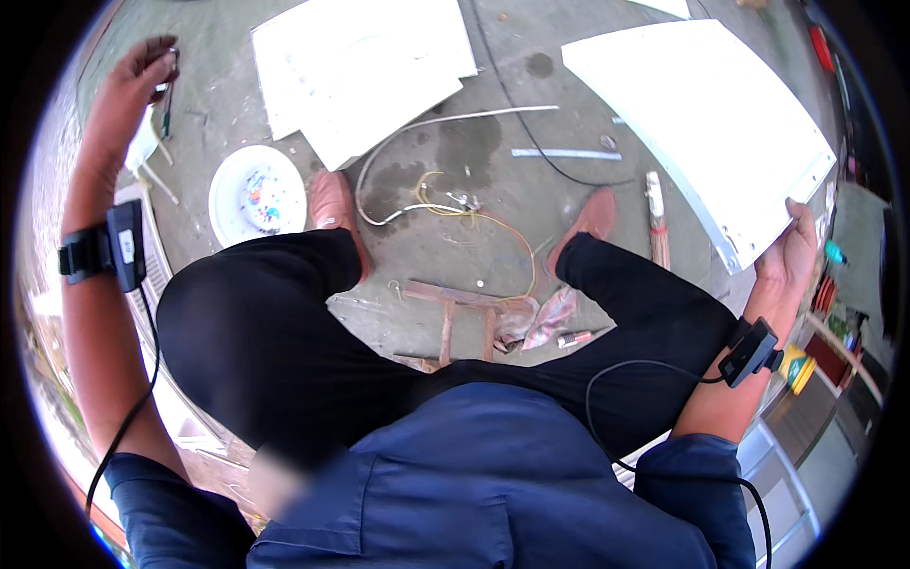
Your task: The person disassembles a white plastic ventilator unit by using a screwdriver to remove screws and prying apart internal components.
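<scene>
My left hand [142, 76], raised at the far left, has its fingers closed around a thin dark tool [167, 112]; its kind is too small to make out. At the right, my right hand [794, 248] grips the near corner of a large white panel [697, 114], thumb on top and fingers underneath. The panel is tilted and has small holes along its near right edge. A white bowl [224, 207] with small colourful pieces inside stands on the ground below my left hand.
More white panels [370, 71] lie overlapped ahead. Between my feet are a bent pale tube [365, 180], yellow wires [436, 202] and a black cable [512, 85]. A flat strip [559, 154] and a wrapped stick [656, 213] lie near the right foot. A wooden piece [455, 294] is nearer me.
</scene>
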The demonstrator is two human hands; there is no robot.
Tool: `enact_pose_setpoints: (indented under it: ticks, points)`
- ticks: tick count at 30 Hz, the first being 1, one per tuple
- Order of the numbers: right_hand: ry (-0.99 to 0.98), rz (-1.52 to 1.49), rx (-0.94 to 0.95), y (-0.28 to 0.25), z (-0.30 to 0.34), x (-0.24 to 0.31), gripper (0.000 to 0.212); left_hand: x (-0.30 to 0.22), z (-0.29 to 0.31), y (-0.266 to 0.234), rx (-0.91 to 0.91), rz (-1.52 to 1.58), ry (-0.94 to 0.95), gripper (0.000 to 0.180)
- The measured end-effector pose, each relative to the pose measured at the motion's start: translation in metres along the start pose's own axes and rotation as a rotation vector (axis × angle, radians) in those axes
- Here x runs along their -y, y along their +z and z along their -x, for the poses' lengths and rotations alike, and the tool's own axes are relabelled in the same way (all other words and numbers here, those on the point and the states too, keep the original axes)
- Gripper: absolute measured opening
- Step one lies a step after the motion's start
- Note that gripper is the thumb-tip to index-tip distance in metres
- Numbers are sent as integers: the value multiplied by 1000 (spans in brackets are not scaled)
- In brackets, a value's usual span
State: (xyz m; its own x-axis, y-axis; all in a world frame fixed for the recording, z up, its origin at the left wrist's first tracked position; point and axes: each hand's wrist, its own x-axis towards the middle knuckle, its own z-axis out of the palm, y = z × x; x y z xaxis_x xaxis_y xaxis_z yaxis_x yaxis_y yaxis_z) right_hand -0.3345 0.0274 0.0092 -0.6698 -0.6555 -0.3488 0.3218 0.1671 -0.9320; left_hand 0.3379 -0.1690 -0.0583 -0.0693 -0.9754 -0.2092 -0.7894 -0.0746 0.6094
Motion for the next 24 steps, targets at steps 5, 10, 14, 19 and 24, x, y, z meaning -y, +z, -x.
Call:
enact_pose_setpoints:
  ticks: [5,10,14,19,24]
  points:
    - [-64,-2,-108,-27,-15,5,51,-96,-43,58,181,-186,161,51]
    - [-193,-123,-180,-45,-23,3,47,-137,-52,84,266,-399,144,55]
    - [-284,-307,-221,-68,-22,18,42,-173,-48,94,261,-379,149,57]
    - [-397,-289,-87,-126,-16,51,52,-202,-23,86,328,-322,166,51]
    - [-445,-449,-44,-189,-2,40,55,-228,-4,76,341,-283,83,48]
